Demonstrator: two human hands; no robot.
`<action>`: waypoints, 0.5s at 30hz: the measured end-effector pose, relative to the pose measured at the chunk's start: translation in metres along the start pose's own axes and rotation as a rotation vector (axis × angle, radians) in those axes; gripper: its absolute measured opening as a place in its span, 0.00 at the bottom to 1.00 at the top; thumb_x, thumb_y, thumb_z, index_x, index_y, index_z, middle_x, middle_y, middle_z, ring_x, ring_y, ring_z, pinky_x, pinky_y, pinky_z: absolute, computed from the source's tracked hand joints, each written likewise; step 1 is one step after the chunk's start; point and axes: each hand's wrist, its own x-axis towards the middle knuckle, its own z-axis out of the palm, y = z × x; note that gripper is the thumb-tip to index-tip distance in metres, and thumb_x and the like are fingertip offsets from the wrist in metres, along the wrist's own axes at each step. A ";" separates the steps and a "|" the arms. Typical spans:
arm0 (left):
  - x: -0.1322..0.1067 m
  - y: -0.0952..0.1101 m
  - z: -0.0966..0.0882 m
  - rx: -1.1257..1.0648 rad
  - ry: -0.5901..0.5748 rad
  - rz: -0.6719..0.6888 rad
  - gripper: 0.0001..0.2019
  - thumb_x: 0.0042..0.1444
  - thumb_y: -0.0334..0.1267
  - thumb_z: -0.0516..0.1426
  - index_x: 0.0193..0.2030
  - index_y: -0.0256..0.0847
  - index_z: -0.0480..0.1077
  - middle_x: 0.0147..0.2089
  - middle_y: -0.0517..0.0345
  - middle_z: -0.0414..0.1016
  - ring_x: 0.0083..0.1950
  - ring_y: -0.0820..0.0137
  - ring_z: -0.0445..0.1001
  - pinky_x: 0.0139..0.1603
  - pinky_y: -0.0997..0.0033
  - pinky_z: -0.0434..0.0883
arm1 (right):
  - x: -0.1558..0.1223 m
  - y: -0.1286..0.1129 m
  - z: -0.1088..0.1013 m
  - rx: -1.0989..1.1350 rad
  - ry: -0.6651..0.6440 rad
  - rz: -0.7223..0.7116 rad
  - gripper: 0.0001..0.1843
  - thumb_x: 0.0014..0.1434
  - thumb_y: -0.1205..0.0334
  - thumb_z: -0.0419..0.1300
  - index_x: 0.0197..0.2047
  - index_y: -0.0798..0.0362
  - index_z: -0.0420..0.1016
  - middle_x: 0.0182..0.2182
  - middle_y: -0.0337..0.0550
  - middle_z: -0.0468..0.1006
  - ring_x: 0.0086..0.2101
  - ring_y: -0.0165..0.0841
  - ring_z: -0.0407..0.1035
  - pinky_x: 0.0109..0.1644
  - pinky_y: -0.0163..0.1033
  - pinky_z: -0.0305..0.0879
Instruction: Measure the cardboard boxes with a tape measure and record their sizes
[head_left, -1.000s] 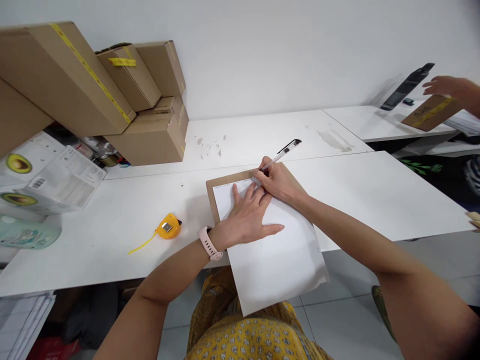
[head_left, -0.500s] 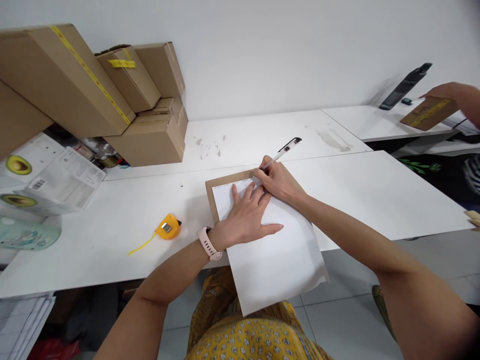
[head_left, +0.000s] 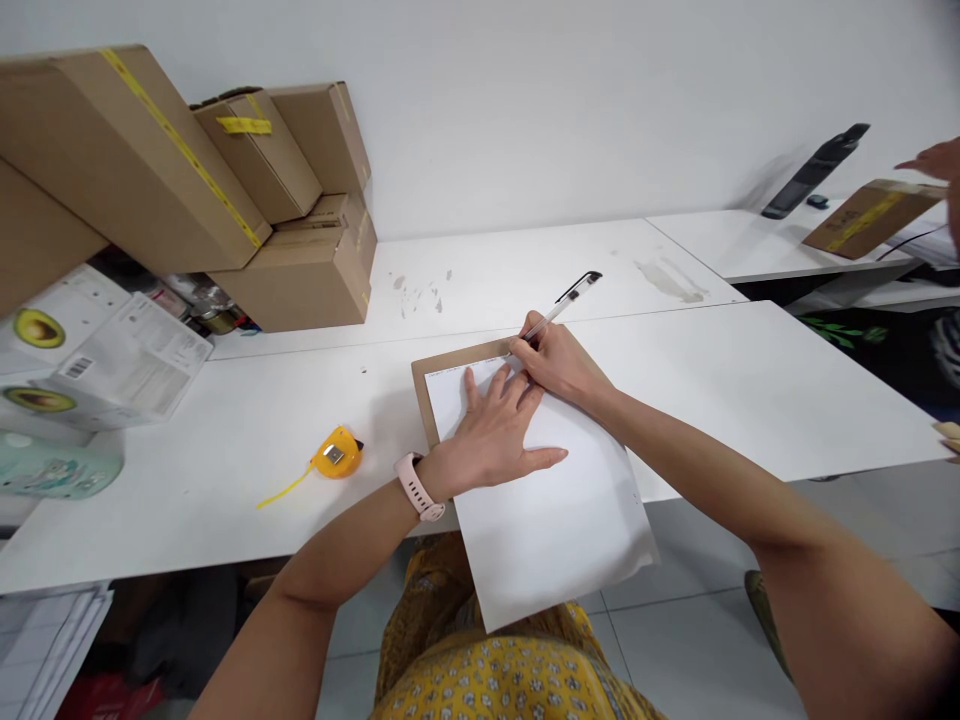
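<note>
A white sheet of paper (head_left: 555, 530) lies over a brown board (head_left: 424, 395), its lower end hanging past the table's front edge. My left hand (head_left: 499, 432) rests flat on the sheet with fingers spread, a pink watch band on its wrist. Near the sheet's top edge, my right hand (head_left: 559, 358) is closed around a clear pen with a black cap end (head_left: 574, 295), its tip side down at the paper. A line of small handwriting runs along the top of the sheet, too small to read. The fingers of my left hand partly cover the paper just below it.
An orange tape measure (head_left: 337, 454) with yellow tape out lies to the left. Cardboard boxes (head_left: 300, 285) are stacked at back left, beside avocado-printed packs (head_left: 127, 360). At far right stand a dark bottle (head_left: 814, 172), a small box (head_left: 862, 220) and another person's hand (head_left: 934, 160).
At far right, the other person's hand has lifted off the small box and moved right. My hands, the pen and the paper stay nearly in place.
</note>
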 end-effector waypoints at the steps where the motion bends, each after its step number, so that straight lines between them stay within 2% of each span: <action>1: 0.000 0.000 0.000 -0.001 -0.001 0.000 0.38 0.64 0.63 0.54 0.72 0.39 0.56 0.76 0.37 0.54 0.78 0.40 0.44 0.71 0.18 0.38 | 0.000 0.001 0.000 0.000 0.000 -0.001 0.08 0.59 0.59 0.55 0.31 0.47 0.57 0.19 0.32 0.60 0.22 0.30 0.56 0.28 0.38 0.52; 15: 0.000 -0.001 0.002 0.004 0.003 0.001 0.38 0.64 0.64 0.53 0.72 0.39 0.57 0.77 0.38 0.54 0.78 0.39 0.44 0.71 0.18 0.39 | 0.005 0.016 0.001 -0.040 0.022 -0.012 0.07 0.60 0.56 0.55 0.32 0.46 0.60 0.19 0.32 0.62 0.22 0.31 0.58 0.27 0.39 0.52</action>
